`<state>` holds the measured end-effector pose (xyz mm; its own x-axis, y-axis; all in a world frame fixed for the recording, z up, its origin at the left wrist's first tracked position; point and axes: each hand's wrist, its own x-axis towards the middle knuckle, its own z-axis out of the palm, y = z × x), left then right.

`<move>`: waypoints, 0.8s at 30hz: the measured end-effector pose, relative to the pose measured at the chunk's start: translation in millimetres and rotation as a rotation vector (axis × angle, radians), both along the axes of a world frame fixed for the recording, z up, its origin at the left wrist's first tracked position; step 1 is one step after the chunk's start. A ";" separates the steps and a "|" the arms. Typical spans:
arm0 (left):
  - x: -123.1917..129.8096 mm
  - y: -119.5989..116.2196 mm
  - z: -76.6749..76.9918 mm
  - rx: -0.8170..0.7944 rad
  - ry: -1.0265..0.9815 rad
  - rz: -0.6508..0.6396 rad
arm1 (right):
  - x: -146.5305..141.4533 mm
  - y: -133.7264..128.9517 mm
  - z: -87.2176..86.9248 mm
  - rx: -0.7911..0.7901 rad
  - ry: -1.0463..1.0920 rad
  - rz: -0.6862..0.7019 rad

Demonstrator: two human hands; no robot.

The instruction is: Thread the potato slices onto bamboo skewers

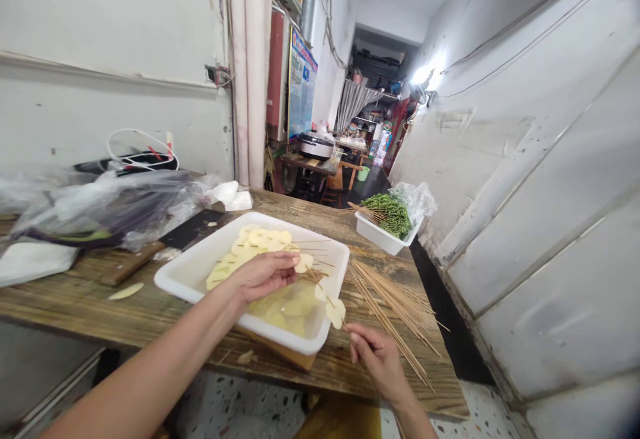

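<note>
My right hand (376, 358) pinches the lower end of a thin wooden skewer (346, 324), which carries pale potato slices (335, 312). My left hand (267, 275) is over a white plastic tub, its fingertips closed on another potato slice (304, 263) by the skewer's far end. Whether the skewer pierces that slice I cannot tell. Inside the white tub (167, 280), loose slices (287, 312) lie in the near part. Skewered slices (265, 238) are laid along the far side, with their sticks pointing right.
Bare bamboo skewers (400, 306) are spread right of the tub. Behind them stands a white basket (383, 236) of green skewered vegetables (393, 214). A cleaver (185, 229), plastic bags (115, 202) and a stray slice (126, 292) lie on the left. A wall (540, 212) borders the right.
</note>
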<state>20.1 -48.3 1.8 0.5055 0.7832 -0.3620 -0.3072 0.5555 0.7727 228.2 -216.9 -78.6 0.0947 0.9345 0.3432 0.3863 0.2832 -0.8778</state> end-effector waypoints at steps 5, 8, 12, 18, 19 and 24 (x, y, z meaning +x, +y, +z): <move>-2.4 1.3 -0.6 0.025 -0.012 -0.018 | -3.4 1.6 3.1 -0.086 0.084 0.009; -2.4 1.4 -4.1 0.016 -0.001 -0.064 | -3.3 4.2 3.6 -0.009 -0.009 -0.001; 2.6 -2.6 -8.3 0.028 -0.004 -0.127 | -8.5 10.3 8.5 0.113 -0.182 -0.064; 6.8 -8.4 -3.9 0.107 -0.051 -0.006 | -21.3 17.2 24.9 0.245 -0.383 -0.142; 6.7 -8.6 -3.3 0.108 -0.055 -0.002 | -22.9 17.4 26.5 0.253 -0.394 -0.152; 7.0 -10.9 -5.0 0.150 -0.062 0.028 | -27.0 16.9 27.7 0.313 -0.456 -0.150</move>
